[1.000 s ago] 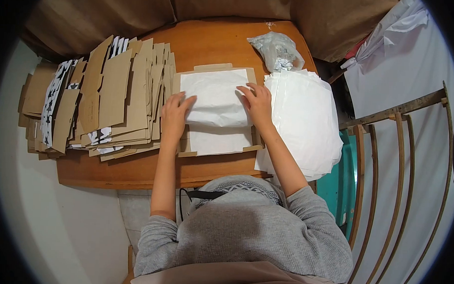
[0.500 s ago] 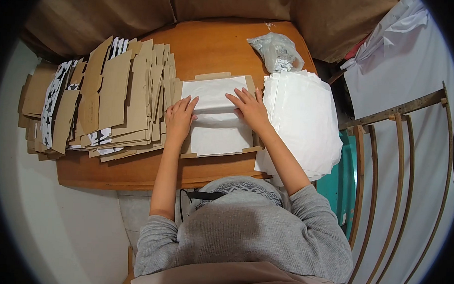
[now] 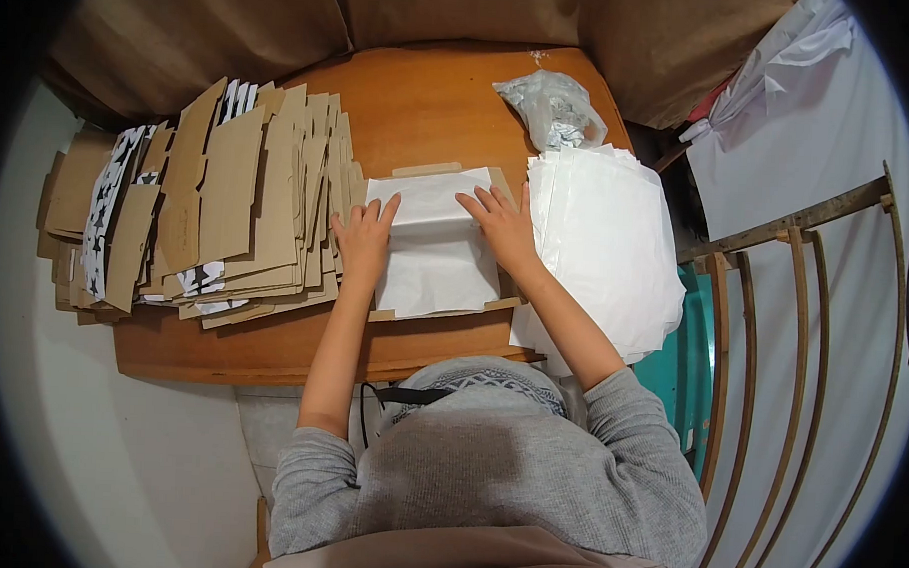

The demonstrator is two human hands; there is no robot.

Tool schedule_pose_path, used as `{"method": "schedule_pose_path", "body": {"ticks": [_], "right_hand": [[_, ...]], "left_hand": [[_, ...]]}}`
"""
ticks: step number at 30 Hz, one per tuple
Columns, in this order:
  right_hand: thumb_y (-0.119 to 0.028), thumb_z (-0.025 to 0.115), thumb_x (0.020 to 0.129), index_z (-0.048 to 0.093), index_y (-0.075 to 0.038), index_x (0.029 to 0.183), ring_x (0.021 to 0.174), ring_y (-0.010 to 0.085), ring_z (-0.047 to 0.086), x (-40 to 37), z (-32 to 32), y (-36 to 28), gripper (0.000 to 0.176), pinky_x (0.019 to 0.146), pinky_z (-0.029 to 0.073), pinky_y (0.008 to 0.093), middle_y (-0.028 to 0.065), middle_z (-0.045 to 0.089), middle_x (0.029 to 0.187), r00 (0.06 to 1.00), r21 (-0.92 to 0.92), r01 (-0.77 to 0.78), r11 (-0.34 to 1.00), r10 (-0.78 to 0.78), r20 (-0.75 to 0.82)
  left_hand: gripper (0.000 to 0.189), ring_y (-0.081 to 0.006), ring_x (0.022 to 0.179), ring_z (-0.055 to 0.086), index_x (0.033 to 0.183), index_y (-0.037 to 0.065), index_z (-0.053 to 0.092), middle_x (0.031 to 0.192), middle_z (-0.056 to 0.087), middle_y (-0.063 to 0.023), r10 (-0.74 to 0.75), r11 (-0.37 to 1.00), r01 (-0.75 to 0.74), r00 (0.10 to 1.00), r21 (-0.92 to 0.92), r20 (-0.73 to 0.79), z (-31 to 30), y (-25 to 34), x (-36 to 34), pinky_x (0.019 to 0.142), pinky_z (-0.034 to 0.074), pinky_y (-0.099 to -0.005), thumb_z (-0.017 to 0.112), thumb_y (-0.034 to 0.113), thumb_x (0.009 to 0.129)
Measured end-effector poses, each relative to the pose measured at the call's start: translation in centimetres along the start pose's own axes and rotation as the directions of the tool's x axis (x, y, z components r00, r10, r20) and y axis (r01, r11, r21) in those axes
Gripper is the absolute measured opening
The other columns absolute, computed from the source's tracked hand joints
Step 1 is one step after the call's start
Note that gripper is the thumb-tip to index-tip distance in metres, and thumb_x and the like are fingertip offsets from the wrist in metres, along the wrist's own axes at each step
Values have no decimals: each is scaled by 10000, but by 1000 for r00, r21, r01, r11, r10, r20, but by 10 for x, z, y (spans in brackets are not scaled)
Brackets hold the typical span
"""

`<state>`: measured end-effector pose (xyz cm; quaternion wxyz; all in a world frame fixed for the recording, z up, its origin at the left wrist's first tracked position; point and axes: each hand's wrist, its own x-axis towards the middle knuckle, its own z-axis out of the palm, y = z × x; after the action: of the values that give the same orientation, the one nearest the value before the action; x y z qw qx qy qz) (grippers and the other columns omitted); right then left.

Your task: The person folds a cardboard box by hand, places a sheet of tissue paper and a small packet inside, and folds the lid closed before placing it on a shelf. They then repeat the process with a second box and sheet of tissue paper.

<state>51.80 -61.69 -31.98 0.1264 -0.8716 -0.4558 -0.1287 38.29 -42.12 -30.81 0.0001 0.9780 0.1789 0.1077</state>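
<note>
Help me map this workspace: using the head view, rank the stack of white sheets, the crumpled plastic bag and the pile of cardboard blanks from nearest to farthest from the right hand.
1. Stack of white sheets: just right of the right hand, nearly touching it.
2. Crumpled plastic bag: beyond the hand, near the table's far edge.
3. Pile of cardboard blanks: far left, past the left hand.

Cardboard stack (image 3: 227, 196) left, paper pile (image 3: 606, 249) right, plastic bag (image 3: 556, 107) behind
</note>
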Motion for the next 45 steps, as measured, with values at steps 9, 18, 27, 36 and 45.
{"method": "schedule_pose_path", "body": {"ticks": [9,18,27,36,45], "right_hand": [[-162,619,806,487,-194,1267,1251,243,450,0,-10,-6,481,1071,97,654,57,541,1275,999,-62,-34,997,36,32],[-168,589,837,513,-205,1263,1194,262,501,-1,-2,-28,434,1054,308,468,78,565,1251,998,-21,62,998,-62,-15],[-131,570,846,570,-197,1207,1126,279,548,2,-1,-27,367,956,400,393,90,601,1196,1000,144,9,990,-5,-26],[-184,641,802,590,-164,1182,1099,279,567,3,2,-29,384,948,414,393,80,625,1157,997,118,22,993,-13,-72],[-194,648,788,670,-111,1014,994,263,628,8,2,-31,242,901,455,398,88,681,1031,997,159,-25,987,36,-62]], "left_hand": [[587,-209,1038,515,1278,234,498,1165,567,-31,2,1000,-4,995,-19,-96,9,1,-6,957,309,-584,652,57,740],[663,-210,1033,501,1288,262,497,1188,550,-15,-41,998,37,997,-57,-64,13,0,-5,927,307,-520,697,47,692],[519,-227,1216,451,1312,272,478,1303,505,-9,110,993,-111,994,-38,-27,-15,18,2,988,304,-545,645,271,821],[391,-226,1174,524,1238,215,537,1240,587,-22,144,953,-164,985,-253,-97,20,21,4,956,378,-420,583,202,851],[259,-234,1084,590,1094,191,634,1117,655,-13,87,935,-127,987,-330,-133,21,23,3,910,408,-413,589,186,839]]}}
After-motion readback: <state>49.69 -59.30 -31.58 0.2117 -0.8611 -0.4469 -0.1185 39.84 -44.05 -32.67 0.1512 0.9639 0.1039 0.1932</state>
